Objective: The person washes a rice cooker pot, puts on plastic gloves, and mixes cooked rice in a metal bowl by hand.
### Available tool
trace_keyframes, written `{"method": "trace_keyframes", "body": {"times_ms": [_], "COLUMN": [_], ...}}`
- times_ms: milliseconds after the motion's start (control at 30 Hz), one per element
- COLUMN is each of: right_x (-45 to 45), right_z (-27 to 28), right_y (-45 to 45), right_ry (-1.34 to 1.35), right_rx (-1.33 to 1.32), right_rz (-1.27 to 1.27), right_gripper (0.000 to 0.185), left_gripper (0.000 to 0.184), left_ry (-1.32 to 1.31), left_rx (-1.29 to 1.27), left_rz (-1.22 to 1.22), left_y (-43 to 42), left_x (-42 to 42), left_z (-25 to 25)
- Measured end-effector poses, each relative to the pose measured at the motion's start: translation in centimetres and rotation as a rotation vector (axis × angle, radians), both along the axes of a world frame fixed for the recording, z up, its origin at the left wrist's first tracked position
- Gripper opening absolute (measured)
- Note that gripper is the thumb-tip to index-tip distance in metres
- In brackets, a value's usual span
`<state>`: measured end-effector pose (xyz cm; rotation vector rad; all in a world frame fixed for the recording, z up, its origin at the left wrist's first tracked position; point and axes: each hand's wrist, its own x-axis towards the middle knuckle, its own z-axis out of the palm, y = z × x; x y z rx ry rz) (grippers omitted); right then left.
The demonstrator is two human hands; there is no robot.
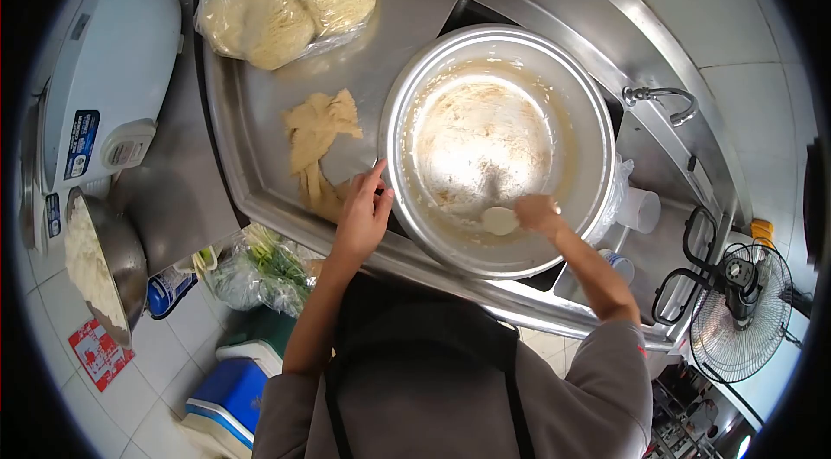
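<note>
A large round metal pot [394,130] has a pale, patchy residue on its bottom and inner wall. Inside it, near the lower right, my right hand [538,212] is closed on a small whitish scraper [499,221] that lies against the pot's bottom. At the pot's left rim, my left hand [365,215] rests with its fingers apart, holding nothing. Strips of yellowish dough [320,126] lie on the steel counter left of that hand. Further back, a clear plastic bag [290,0] holds several dough lumps.
A faucet [662,95] stands right of the pot, with a plastic cup [639,210] below it. At far right is a fan [740,312]. A rice cooker [112,69] and a tilted bowl of white food [125,260] are at left. Bagged greens [264,264] lie below the counter edge.
</note>
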<state>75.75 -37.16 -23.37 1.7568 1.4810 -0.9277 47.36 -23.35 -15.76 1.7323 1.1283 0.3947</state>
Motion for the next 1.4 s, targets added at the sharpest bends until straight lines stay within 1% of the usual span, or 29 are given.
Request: {"method": "trace_keyframes", "body": {"times_ms": [67,100,133,167,233,267,367,400,433,500,600,633,700,733,833,867,967,1000,1100,1133,1167,1233,1300,1333,1367,1400], "right_x": [-2.7,-4.3,-5.7,-6.4,-6.5,-6.2,-4.5,-4.2,-3.8,-4.2,-5.9,-5.8,-5.6,-5.3,-4.9,-5.4,-6.3,-5.9,-4.1,-3.7,-3.4,-3.3,-4.4,-5.2,-5.9,-6.6], "right_z": [-2.1,-1.9,-1.5,-1.3,-2.4,-2.9,-3.5,-3.6,-5.7,-6.7,-8.5,-8.7,-7.1,-6.0,-6.2,-5.6,-1.5,-2.1,-0.2,0.0,0.4,1.4,3.9,4.8,5.0,6.0], "right_y": [0.8,1.9,3.2,4.1,4.4,4.6,4.8,5.0,5.1,4.9,4.7,4.2,2.9,2.2,-1.0,-1.0,0.9,0.7,1.6,1.5,1.3,0.5,0.3,0.1,-0.2,-0.2], "right_ry": [0.106,0.116,0.125,0.136,0.255,0.312,0.316,0.235,0.116,0.183,0.18,0.203,0.242,0.246,0.466,0.506,0.6,0.696,0.949,0.957,0.962,0.969,0.983,1.01,1.053,1.066], "right_rx": [0.044,0.063,0.083,0.103,0.229,0.296,0.454,0.56,0.629,0.923,0.972,0.918,0.809,0.682,0.743,0.806,0.607,0.589,0.282,0.33,0.38,0.456,0.52,0.528,0.567,0.614], "right_rz": [-0.133,-0.158,-0.183,-0.209,-0.328,-0.388,-0.466,-0.426,-0.362,-0.261,-0.016,0.013,0.066,0.049,-0.088,-0.187,-0.537,-0.619,-0.786,-0.8,-0.815,-0.891,-1.004,-1.055,-1.017,-0.98], "right_gripper": [0.021,0.021,0.021,0.021,0.017,0.017,0.015,0.016,0.019,0.02,0.024,0.026,0.03,0.026,0.021,0.021,0.024,0.03,0.034,0.035,0.037,0.036,0.031,0.032,0.033,0.033], "left_gripper": [0.042,0.043,0.046,0.047,0.046,0.046,0.044,0.044,0.043,0.042,0.041,0.041,0.04,0.04,0.039,0.038,0.037,0.033,0.025,0.019,0.019,0.026,0.036,0.045,0.043,0.04], "left_ry": [-0.009,-0.015,-0.008,0.003,0.016,0.016,0.036,0.058,0.083,0.05,0.038,0.018,0.001,-0.005,-0.022,-0.026,-0.022,-0.033,-0.016,-0.022,0.0,0.081,0.007,-0.14,-0.257,-0.285], "left_rx": [0.009,0.018,-0.05,-0.013,0.011,-0.023,-0.095,-0.095,-0.099,-0.062,-0.026,-0.003,0.02,0.025,-0.026,-0.052,-0.014,0.023,0.039,0.012,-0.001,-0.377,-0.596,-0.69,-0.661,-0.689], "left_rz": [-0.04,-0.064,-0.07,-0.086,-0.112,-0.091,-0.04,-0.031,-0.024,-0.02,-0.02,-0.013,-0.013,-0.017,-0.017,-0.013,-0.066,-0.075,-0.08,-0.078,-0.12,-0.219,-0.302,-0.218,-0.166,-0.102], "left_y": [-0.6,-0.7,-1.0,-1.3,-1.5,-1.4,-1.4,-1.3,-1.3,-1.3,-1.1,-1.2,-1.3,-1.2,-1.6,-1.7,-2.1,-2.1,-1.9,-2.0,-2.1,-3.1,-5.1,-6.3,-7.1,-7.4], "left_x": [-0.5,-0.7,-0.6,-0.7,-1.0,-1.2,-1.9,-2.3,-2.7,-3.1,-2.8,-2.8,-3.2,-3.2,-3.0,-2.8,-2.0,-1.6,-1.2,-1.3,-1.2,-0.2,1.9,3.5,5.0,6.3], "left_z": [-1.2,-1.7,-2.0,-2.3,-2.6,-2.4,-1.3,-0.8,-0.5,-0.2,0.7,0.7,0.8,0.8,0.6,0.5,0.4,0.7,1.3,0.8,0.7,0.8,0.2,0.4,-0.5,-0.8]}}
